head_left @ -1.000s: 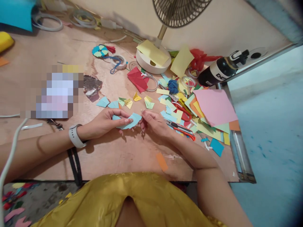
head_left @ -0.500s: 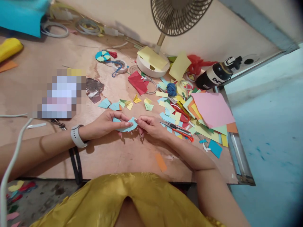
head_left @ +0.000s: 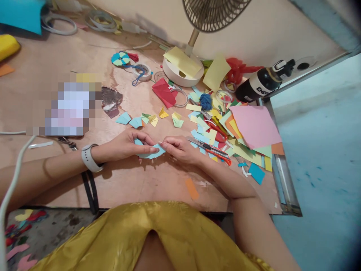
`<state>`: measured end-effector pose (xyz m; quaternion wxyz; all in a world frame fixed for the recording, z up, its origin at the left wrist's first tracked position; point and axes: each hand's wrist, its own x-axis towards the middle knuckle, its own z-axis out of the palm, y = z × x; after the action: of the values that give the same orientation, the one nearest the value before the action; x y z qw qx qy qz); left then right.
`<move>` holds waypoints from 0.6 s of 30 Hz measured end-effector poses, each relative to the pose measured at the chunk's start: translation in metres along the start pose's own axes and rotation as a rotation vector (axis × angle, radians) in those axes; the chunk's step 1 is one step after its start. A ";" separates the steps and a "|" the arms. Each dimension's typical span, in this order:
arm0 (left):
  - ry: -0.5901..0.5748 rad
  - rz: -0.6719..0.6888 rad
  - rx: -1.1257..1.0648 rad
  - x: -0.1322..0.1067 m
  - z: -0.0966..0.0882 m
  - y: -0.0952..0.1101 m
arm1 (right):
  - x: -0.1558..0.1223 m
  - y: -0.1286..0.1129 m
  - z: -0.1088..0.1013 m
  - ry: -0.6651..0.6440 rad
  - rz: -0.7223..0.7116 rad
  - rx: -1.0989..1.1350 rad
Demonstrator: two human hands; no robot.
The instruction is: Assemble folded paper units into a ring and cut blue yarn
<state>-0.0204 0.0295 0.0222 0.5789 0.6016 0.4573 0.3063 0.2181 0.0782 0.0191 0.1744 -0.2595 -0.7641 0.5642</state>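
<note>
Low over the near part of the table, a light blue piece of paper (head_left: 156, 151) is held between both hands. My left hand (head_left: 135, 145) grips its left side, thumb on top and fingers beneath. My right hand (head_left: 179, 148) pinches the paper's right tip between thumb and fingers. Just beyond the hands lie small folded paper pieces in light blue (head_left: 136, 122), yellow (head_left: 163, 112) and green (head_left: 177, 121). Right of my right hand is a box cutter (head_left: 207, 146), resting against orange-handled scissors (head_left: 221, 156). The underside of the held paper is hidden.
A fan (head_left: 183, 77) stands at the back, with a black bottle (head_left: 258, 84) to its right. Pink paper sheets (head_left: 255, 126) and many scraps cover the right side. A blurred-out phone-like object (head_left: 70, 109) lies left; a white cable (head_left: 17, 173) crosses the left edge.
The camera view has shifted slightly. Both hands keep hold of the light blue paper in almost the same place, and its lower edge shows a little more.
</note>
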 end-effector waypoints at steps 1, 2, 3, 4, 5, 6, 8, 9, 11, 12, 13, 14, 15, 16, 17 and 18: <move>-0.001 0.001 0.005 0.000 -0.001 0.000 | 0.000 0.002 0.001 0.001 0.024 0.014; 0.005 -0.011 -0.011 0.001 -0.001 -0.001 | 0.001 0.003 0.002 0.014 0.053 0.035; 0.030 -0.031 -0.056 0.002 -0.002 -0.002 | 0.001 0.004 0.003 0.042 0.081 0.062; 0.072 -0.055 -0.134 0.003 -0.003 -0.002 | 0.001 0.004 0.004 0.084 0.104 0.091; 0.127 -0.075 -0.240 0.004 -0.004 -0.004 | 0.002 0.004 0.004 0.139 0.122 0.120; 0.189 -0.088 -0.362 0.005 -0.005 -0.005 | 0.002 0.004 0.004 0.205 0.134 0.146; 0.257 -0.084 -0.574 0.007 -0.005 -0.008 | 0.003 0.004 0.006 0.329 0.142 0.180; 0.258 -0.086 -0.634 0.007 -0.004 -0.009 | 0.003 0.005 0.007 0.374 0.139 0.186; 0.209 -0.099 -0.640 0.007 0.000 -0.009 | 0.004 0.006 0.010 0.434 0.134 0.196; 0.178 -0.100 -0.603 0.006 0.002 -0.009 | 0.003 0.006 0.012 0.443 0.135 0.199; 0.161 -0.098 -0.560 0.004 0.005 -0.007 | 0.003 0.006 0.013 0.440 0.134 0.202; 0.144 -0.100 -0.520 0.003 0.007 -0.005 | 0.003 0.007 0.014 0.431 0.130 0.205; 0.147 -0.098 -0.497 0.003 0.008 -0.003 | 0.002 0.007 0.015 0.416 0.122 0.206; 0.147 -0.103 -0.481 0.002 0.009 -0.001 | 0.001 0.007 0.015 0.399 0.110 0.202; 0.138 -0.115 -0.468 0.002 0.009 0.000 | 0.001 0.008 0.015 0.383 0.095 0.190; 0.124 -0.131 -0.455 0.002 0.008 0.001 | 0.000 0.008 0.014 0.368 0.081 0.175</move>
<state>-0.0119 0.0284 0.0220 0.6889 0.4052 0.4491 0.3995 0.2116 0.0691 0.0071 0.3098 -0.3726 -0.6565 0.5781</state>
